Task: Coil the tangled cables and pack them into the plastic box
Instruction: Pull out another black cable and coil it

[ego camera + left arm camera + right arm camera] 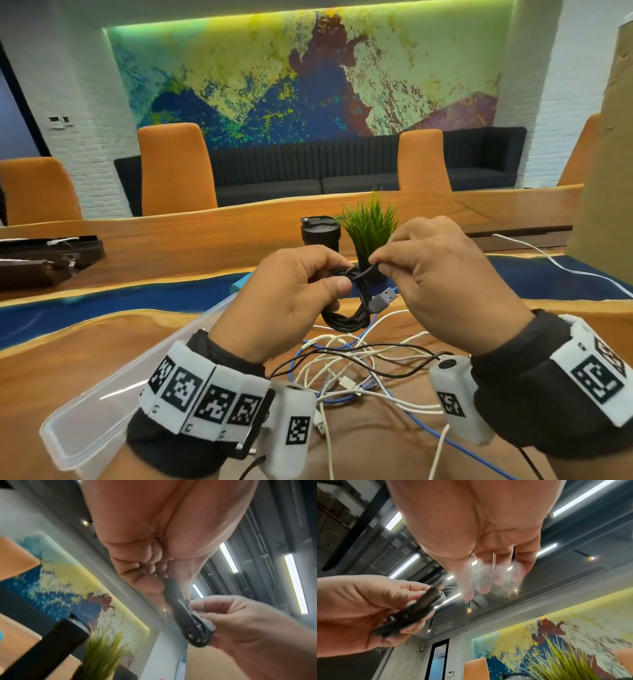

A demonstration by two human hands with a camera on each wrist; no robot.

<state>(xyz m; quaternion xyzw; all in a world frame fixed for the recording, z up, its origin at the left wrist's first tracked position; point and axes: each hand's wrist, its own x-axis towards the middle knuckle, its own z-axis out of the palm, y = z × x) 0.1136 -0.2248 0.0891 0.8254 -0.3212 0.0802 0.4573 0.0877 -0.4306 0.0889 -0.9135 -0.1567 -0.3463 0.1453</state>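
Observation:
A black cable coil (346, 317) hangs above the wooden table (68, 349), held up in my left hand (339, 274), whose fingers and thumb curl round its top. My right hand (380, 263) pinches the coil's loose strand just right of the left thumb. The grey USB plug (383, 298) dangles below. A tangle of white, blue and thin black cables (359, 370) lies on the table under my wrists. The clear plastic box (102, 387) sits at the lower left. In the left wrist view the coil (188, 615) runs between both hands. The right wrist view is blurred around the coil (412, 615).
A potted grass plant (370, 233) and a black mug (320, 233) stand just beyond my hands. Dark cases (44, 260) lie at the far left. A white cable (565, 263) trails at the right beside a tall cardboard piece (609, 171). Orange chairs line the far edge.

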